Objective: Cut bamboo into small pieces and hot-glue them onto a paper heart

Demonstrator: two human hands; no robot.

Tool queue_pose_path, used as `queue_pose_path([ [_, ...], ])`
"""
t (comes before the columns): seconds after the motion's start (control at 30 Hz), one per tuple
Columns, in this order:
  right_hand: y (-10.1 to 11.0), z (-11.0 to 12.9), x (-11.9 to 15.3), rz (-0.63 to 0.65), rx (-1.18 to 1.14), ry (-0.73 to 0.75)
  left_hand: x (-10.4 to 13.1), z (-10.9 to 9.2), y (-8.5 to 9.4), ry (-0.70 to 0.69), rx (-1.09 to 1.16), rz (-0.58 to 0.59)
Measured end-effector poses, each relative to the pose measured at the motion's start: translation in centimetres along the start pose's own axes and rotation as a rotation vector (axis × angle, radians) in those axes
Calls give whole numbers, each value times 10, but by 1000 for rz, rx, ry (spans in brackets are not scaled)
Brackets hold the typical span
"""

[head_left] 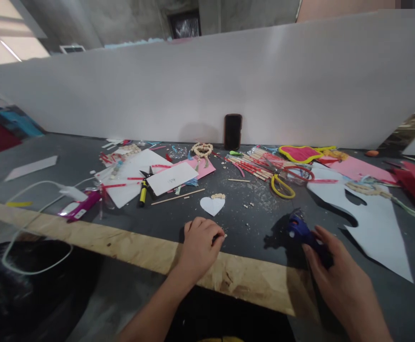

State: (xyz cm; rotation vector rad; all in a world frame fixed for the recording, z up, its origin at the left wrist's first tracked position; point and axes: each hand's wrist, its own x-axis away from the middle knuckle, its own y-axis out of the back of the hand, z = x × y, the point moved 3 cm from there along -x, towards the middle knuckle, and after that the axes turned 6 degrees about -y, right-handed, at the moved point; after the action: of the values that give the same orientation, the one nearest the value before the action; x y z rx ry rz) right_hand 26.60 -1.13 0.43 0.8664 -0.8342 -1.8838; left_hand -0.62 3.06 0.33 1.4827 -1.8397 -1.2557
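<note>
My left hand [200,242] rests at the table's near edge, fingers curled together; a small pale bit shows by the fingertips, too small to name. Just beyond it lies a white paper heart [212,205], with a cluster of small beige pieces [217,195] along its upper right lobe. In my right hand [342,280] is a blue tool that looks like a glue gun [302,230], held above the table with its head pointing away from me. Part of its handle is hidden by my fingers. Thin wooden sticks [178,196] lie left of the heart.
Yellow-handled scissors [283,186], red-and-wood sticks [252,164] and cut white card [374,228] lie to the right. Black-and-yellow pliers [143,190], white papers [171,178] and a purple device [82,206] with a white cable are left. A phone [233,132] leans against the back panel.
</note>
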Motion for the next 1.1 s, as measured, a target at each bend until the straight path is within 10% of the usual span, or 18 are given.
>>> queue_pose_path([
  [0.47,-6,24,23,308,-1198,-675,-12,0,4,-55,26,71],
  [0.63,-22,33,29,326,-1299,-814,-17,1,6,-79,38,74],
  [1.1,-30,22,36,363,-1006,-469,-58,-17,8,-175,201,132],
])
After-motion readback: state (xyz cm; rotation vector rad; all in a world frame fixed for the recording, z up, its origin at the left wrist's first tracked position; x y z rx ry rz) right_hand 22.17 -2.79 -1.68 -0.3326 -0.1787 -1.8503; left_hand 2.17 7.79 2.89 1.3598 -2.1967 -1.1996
